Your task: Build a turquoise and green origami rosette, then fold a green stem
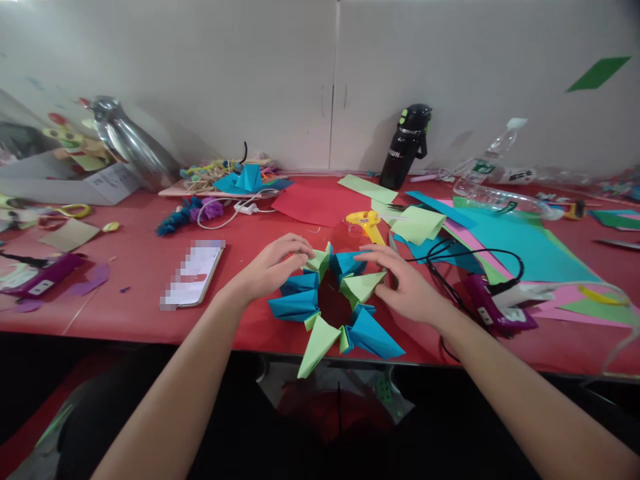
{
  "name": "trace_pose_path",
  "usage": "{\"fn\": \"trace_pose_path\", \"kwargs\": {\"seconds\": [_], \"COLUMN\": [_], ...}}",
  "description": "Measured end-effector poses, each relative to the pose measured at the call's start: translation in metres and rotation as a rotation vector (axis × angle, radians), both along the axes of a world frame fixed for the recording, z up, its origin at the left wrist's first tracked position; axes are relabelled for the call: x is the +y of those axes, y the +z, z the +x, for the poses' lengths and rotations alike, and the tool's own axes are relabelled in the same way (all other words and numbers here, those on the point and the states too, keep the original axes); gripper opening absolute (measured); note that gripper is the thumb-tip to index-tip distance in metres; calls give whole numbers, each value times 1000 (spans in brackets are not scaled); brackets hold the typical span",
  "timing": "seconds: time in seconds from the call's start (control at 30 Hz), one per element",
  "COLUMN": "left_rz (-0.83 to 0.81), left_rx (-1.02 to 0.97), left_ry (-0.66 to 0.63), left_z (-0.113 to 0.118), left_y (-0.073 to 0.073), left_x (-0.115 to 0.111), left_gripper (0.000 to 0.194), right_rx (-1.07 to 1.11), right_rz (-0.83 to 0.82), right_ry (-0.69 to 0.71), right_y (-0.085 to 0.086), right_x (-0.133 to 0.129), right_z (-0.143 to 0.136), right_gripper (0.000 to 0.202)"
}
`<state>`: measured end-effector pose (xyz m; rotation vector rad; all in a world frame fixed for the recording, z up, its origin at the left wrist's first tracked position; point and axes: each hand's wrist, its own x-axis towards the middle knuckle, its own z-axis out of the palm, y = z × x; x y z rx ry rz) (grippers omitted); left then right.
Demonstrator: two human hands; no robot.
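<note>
A ring of folded blue and light green paper pieces (295,307) lies at the table's front edge, its near points jutting past the edge. The pieces stand out like spikes around an open middle. At the ring's far left side, my left hand (277,263) has its fingers and thumb closed on a light green piece. My right hand (407,283) grips the far right side, with the thumb by a light green piece and the fingertips at a blue one. Just beyond the ring rests a yellow glue gun (367,225).
A phone (195,273) lies left on the red table (130,267). Purple power strips (495,303) with black cables are at both sides. Coloured paper sheets (530,247) spread to the right. A black bottle (405,147), a clear plastic bottle (490,160) and a metal jug (133,143) stand by the wall.
</note>
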<state>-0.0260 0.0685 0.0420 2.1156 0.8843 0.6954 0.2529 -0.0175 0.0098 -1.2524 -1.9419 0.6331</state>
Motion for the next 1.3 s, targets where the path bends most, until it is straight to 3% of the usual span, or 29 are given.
{"fn": "trace_pose_path", "kwargs": {"seconds": [0.17,0.43,0.67,1.07,1.3], "left_rz": [-28,-316,-492,-604,-511], "left_rx": [-64,-168,-142,-297,-250], "left_ry": [78,157,191,192,117], "left_z": [1,6,15,11,5], "left_y": [-6,-9,-9,-16,-20], "left_x": [4,5,-1,-2,1], "left_gripper": [23,22,21,28,35], "right_rx": [24,267,253,215,188], "right_rz": [-92,-360,-363,-316,-312], "right_ry": [41,52,-21,-75,-88], "right_y": [4,14,14,8,8], "right_x": [8,22,22,23,23], "right_z": [2,7,0,-6,-8], "right_gripper": [60,47,32,23,25]}}
